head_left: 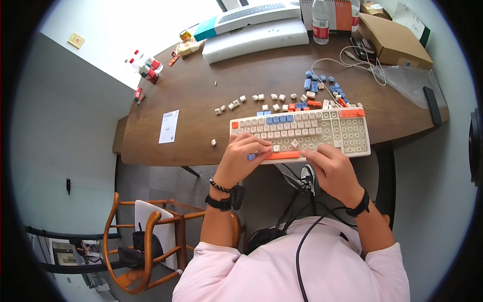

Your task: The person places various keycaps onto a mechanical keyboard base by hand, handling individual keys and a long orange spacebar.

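Note:
A cream keyboard (360,132) lies along the near edge of the table, its upper left rows filled with keycaps and its right and lower parts showing bare switches. An orange space bar keycap (283,155) lies along its bottom row. My left hand (245,152) pinches at the left end of this bar, fingers together. At the bar's right end, the thumb and fingertips of my right hand (328,162) close in on it. Two loose white keycaps, one of them tilted (295,143), rest on the switches above the bar. A blue keycap (251,157) shows beside my left fingers.
Loose white keycaps (243,98) and blue keycaps (315,86) lie behind the keyboard. A white cable (322,60) crosses the table toward a cardboard box (397,38). Bottles (320,22), a keyboard carton (256,17), a paper card (169,126) and a phone (432,105) stand or lie around.

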The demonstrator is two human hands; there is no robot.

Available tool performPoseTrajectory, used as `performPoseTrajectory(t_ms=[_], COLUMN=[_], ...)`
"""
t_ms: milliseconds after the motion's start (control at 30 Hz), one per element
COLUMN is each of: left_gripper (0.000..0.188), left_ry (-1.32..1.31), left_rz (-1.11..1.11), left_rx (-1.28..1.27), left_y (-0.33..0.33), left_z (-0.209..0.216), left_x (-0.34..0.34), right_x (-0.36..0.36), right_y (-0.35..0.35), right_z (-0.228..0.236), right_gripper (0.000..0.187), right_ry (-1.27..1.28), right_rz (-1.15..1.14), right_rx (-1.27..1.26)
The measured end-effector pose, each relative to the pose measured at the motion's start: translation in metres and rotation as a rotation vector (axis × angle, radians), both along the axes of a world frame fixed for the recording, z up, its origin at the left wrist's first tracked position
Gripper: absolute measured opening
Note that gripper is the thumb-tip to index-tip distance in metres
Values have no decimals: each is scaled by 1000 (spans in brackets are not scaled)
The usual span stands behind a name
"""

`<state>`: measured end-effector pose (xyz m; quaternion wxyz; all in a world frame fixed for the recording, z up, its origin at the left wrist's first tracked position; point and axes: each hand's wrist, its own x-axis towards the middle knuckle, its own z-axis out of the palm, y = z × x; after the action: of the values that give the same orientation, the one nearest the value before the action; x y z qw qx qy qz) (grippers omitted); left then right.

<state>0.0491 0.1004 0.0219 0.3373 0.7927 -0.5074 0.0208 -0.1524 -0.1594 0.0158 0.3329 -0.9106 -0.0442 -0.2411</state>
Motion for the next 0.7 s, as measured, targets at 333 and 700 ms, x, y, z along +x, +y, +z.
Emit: performPoseTrajectory(t_ms=[333,700], left_gripper=[7,11], left_ry=[-3,-122], left_rz=[-2,222], left_rx=[33,177], left_y=[1,-8], left_z=[8,28], left_x=[2,-34], right_x=[18,23], right_y=[12,14], right_z=[16,11], right_gripper=[36,37], right_ry=[-110,-110], right_rz=[19,52], right_rx=[-178,-129])
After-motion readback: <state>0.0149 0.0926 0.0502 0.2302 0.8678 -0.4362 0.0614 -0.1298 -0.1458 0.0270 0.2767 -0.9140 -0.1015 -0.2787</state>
